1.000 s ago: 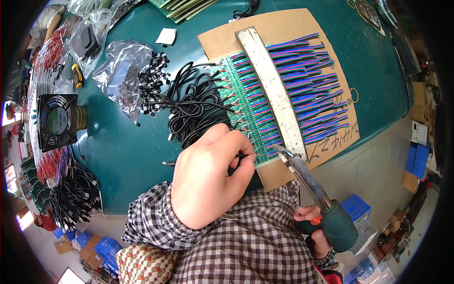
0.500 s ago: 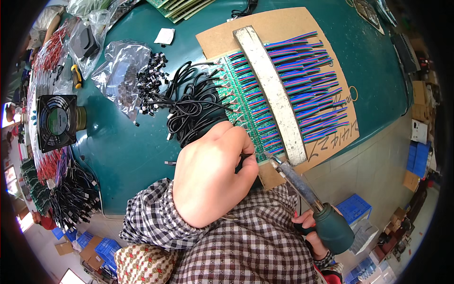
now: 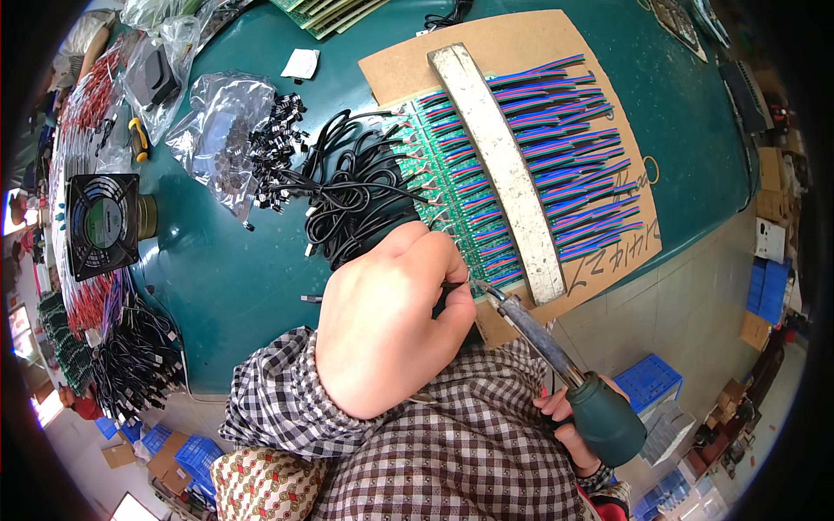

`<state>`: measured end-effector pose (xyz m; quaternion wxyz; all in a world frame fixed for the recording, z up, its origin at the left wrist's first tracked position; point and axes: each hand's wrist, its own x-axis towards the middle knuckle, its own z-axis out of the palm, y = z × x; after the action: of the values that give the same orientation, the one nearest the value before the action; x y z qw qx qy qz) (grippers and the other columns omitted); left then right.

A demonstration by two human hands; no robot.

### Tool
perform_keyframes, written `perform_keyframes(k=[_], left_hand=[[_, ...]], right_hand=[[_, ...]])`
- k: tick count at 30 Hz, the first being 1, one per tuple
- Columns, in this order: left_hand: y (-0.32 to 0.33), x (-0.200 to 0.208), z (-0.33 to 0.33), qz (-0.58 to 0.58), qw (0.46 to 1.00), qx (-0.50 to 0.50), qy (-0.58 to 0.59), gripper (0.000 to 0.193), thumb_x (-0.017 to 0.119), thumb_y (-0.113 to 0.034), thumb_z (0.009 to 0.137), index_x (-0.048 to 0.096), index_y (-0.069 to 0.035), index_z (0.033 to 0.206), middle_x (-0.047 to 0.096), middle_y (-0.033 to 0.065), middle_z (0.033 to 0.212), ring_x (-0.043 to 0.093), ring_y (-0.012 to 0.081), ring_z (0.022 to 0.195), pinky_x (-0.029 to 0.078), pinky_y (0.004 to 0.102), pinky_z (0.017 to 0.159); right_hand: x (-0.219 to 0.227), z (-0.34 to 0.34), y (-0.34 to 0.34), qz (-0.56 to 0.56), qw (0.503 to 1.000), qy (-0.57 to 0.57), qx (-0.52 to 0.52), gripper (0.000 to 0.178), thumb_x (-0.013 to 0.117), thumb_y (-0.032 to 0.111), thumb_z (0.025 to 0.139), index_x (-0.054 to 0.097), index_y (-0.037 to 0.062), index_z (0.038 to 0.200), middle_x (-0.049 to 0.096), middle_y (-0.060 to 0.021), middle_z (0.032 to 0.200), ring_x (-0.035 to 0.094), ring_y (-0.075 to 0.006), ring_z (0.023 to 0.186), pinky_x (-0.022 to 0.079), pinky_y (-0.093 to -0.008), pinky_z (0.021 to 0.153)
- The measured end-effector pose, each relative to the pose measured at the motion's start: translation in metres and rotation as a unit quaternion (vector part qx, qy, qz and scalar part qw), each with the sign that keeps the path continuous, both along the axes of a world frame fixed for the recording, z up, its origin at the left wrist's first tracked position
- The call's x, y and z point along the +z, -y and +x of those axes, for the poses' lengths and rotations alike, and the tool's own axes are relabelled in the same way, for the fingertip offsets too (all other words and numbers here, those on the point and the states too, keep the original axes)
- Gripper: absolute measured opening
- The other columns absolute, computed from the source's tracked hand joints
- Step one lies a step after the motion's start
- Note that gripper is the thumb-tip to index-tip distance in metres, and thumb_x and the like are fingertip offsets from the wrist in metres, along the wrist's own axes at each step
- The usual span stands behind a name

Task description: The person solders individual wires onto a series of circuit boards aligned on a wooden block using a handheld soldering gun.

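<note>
My left hand is closed, its thumb and forefinger pinched on a black cable at the near end of a green circuit board panel. Most of that cable is hidden under the hand. My right hand grips a soldering iron with a dark green handle, its bent tip close beside the left fingertips at the board edge. Several black cables join the panel's left side. Red, blue and black wires fan out to its right. A worn metal bar lies across them.
Under the panel lies a brown cardboard sheet. A clear bag, a black fan and a yellow-handled tool sit on the left of the green table. Blue crates stand below at right.
The soldering iron's tip has shifted left and slightly up, closer to my left fingertips. My right hand moved a little with it; my left hand keeps its pinch.
</note>
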<state>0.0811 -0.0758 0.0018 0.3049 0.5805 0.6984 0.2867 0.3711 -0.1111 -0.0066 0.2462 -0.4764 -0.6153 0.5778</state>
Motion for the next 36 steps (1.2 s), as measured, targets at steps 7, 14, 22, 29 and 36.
perform_keyframes(k=[7,14,22,29,36], left_hand=[[-0.001,0.0,0.0,0.0,1.0,0.005,0.01,0.013,0.071,-0.001,0.07,0.061,-0.004,0.077,0.052,0.0035,0.07,0.05,0.0148,0.056,0.042,0.0289,0.051],[-0.001,0.001,0.0,-0.001,1.0,-0.004,0.001,0.012,0.071,-0.001,0.071,0.061,-0.004,0.077,0.052,0.004,0.069,0.05,0.0151,0.056,0.042,0.0291,0.051],[-0.001,0.001,0.0,-0.005,1.0,-0.005,0.0,0.012,0.072,-0.001,0.071,0.061,-0.003,0.077,0.052,0.004,0.069,0.05,0.0148,0.055,0.042,0.0289,0.051],[-0.002,0.003,-0.001,-0.014,1.0,-0.005,-0.004,0.013,0.072,-0.002,0.071,0.061,-0.003,0.078,0.053,0.0045,0.07,0.051,0.0149,0.055,0.043,0.029,0.052],[-0.004,0.002,-0.001,-0.017,1.0,-0.004,0.0,0.013,0.072,-0.002,0.07,0.061,-0.003,0.077,0.054,0.0049,0.071,0.051,0.0151,0.055,0.043,0.0289,0.052]], right_hand=[[-0.008,0.015,0.007,-0.002,0.999,-0.016,0.03,0.039,0.081,0.029,0.08,0.065,0.0009,0.102,0.072,-0.0083,0.084,0.072,-0.0224,0.074,0.055,-0.0335,0.071],[-0.002,0.011,0.002,-0.004,0.999,-0.03,0.042,0.031,0.079,0.024,0.082,0.063,0.0005,0.096,0.07,-0.009,0.085,0.072,-0.025,0.076,0.055,-0.036,0.073],[0.006,-0.005,0.004,-0.102,0.976,-0.156,-0.111,0.035,0.082,0.027,0.081,0.064,0.0013,0.095,0.07,-0.0086,0.085,0.069,-0.0249,0.077,0.054,-0.0378,0.07],[-0.002,0.012,-0.001,-0.005,0.999,-0.006,0.054,0.035,0.081,0.031,0.08,0.067,0.0021,0.095,0.071,-0.0075,0.082,0.07,-0.0216,0.069,0.054,-0.0338,0.067],[-0.002,0.003,0.001,-0.03,0.999,-0.034,0.001,0.032,0.082,0.026,0.078,0.068,0.0004,0.091,0.071,-0.0075,0.08,0.07,-0.021,0.071,0.054,-0.0319,0.065]])
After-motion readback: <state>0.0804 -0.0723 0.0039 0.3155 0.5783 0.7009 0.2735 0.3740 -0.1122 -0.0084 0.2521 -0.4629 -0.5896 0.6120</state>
